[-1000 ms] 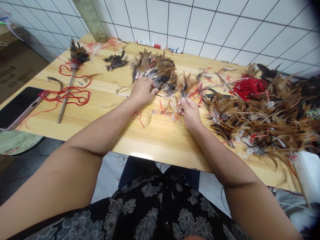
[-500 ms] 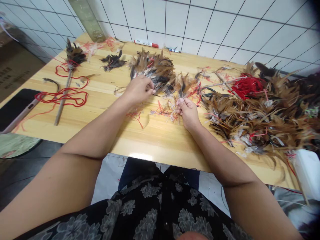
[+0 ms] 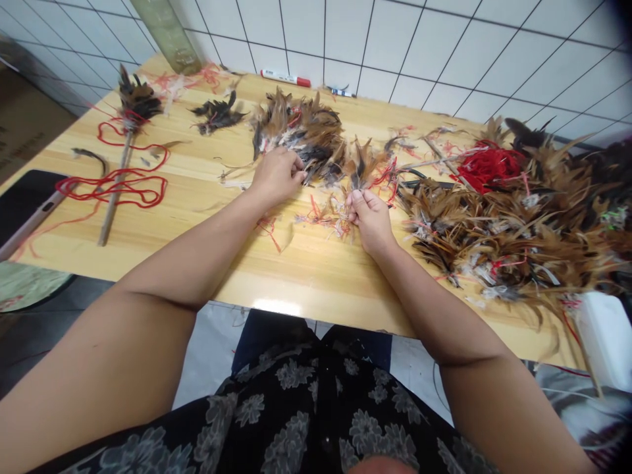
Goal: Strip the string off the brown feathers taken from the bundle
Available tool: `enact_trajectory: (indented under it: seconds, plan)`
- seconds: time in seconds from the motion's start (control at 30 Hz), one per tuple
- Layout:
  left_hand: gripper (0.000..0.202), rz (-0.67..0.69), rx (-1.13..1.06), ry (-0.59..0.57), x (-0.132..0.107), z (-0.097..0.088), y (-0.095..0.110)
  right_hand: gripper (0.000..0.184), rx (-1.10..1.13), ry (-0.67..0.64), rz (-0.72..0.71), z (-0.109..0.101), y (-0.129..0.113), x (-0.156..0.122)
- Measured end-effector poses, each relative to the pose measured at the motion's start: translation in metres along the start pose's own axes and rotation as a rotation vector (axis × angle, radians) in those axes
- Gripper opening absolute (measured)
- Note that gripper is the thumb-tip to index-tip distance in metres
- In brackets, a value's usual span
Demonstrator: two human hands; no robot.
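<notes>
My right hand [image 3: 370,217] is closed, thumb against fingers, around the base of a small bunch of brown and dark feathers [image 3: 363,164] whose tips point away from me. At the near edge of a feather pile [image 3: 309,128] rests my left hand [image 3: 279,176], its fingers curled and thumb drawn in close to them. Whatever sits between those fingertips is too small to make out. Between the hands, red and pale string scraps [image 3: 326,216] lie on the wooden table [image 3: 306,276].
A feather-tipped stick [image 3: 116,187] with red cord [image 3: 143,191] lies left, beside a phone [image 3: 29,204]. A dark feather clump [image 3: 220,113] is behind. To the right are a large feather heap [image 3: 498,230], red string [image 3: 488,164] and a white box [image 3: 605,339]. Markers [image 3: 285,78] lie by the wall.
The view has shifted slightly, so things at the left appear a little further left. My left hand has barely moved at the pile; my right hand keeps hold of the feather bunch.
</notes>
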State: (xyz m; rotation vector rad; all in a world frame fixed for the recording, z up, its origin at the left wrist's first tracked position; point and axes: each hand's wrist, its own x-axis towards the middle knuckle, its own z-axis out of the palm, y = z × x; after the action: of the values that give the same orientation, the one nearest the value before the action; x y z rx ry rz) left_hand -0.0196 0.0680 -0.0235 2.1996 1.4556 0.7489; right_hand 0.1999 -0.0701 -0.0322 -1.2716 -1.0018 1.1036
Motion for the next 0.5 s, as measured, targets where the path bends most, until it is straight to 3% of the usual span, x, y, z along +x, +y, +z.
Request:
enact_trajectory:
  seconds: [0.2, 0.4, 0.5]
  plan:
    - [0.03, 0.014, -0.119, 0.036, 0.001, -0.003, -0.001, 0.062, -0.005, -0.006, -0.023, 0.0, 0.0, 0.0]
    - [0.02, 0.009, 0.032, 0.089, -0.005, -0.022, 0.011, 0.06, -0.007, -0.002, -0.016, 0.0, 0.002, 0.0]
    - [0.018, -0.016, -0.033, 0.066, -0.007, -0.026, 0.014, 0.059, 0.001, 0.001, -0.025, 0.001, 0.002, 0.0]
